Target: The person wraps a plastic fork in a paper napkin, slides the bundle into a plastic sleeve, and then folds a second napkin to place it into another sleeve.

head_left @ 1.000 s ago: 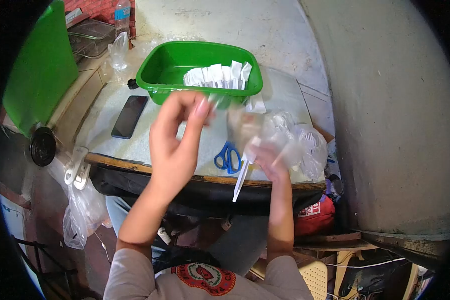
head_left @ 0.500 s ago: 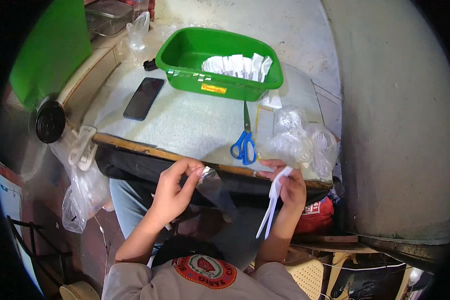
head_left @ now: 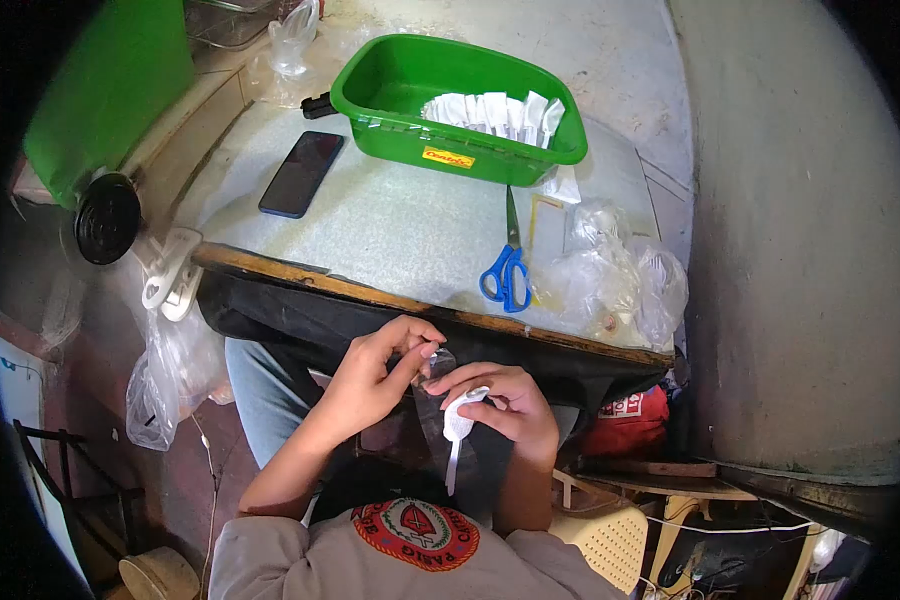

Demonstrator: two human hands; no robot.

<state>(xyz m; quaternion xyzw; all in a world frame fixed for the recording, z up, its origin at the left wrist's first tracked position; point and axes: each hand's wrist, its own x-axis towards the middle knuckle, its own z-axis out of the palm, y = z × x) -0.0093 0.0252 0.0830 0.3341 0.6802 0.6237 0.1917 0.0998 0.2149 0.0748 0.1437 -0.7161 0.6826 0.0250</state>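
My left hand [head_left: 375,375] pinches the top of a clear plastic sleeve [head_left: 438,385] between thumb and fingers, over my lap. Close beside it, my right hand [head_left: 510,405] is closed on white plastic cutlery [head_left: 458,425], its handle pointing down. Whether a tissue is wrapped around the cutlery is hard to tell. The fingertips of my right hand reach the sleeve's edge. Beyond both hands, blue-handled scissors [head_left: 508,275] lie on the table. A green basin [head_left: 400,140] holds a row of white packets [head_left: 495,113].
Clear plastic bags [head_left: 610,285], one with white cutlery inside, lie at the table's right. A dark phone [head_left: 302,175] rests left of the basin. The wooden table edge [head_left: 370,293] runs just beyond my hands. A plastic bag [head_left: 175,385] hangs at the left.
My right hand has moved left and down with the cutlery, toward the sleeve in my left hand. The view has shifted slightly.
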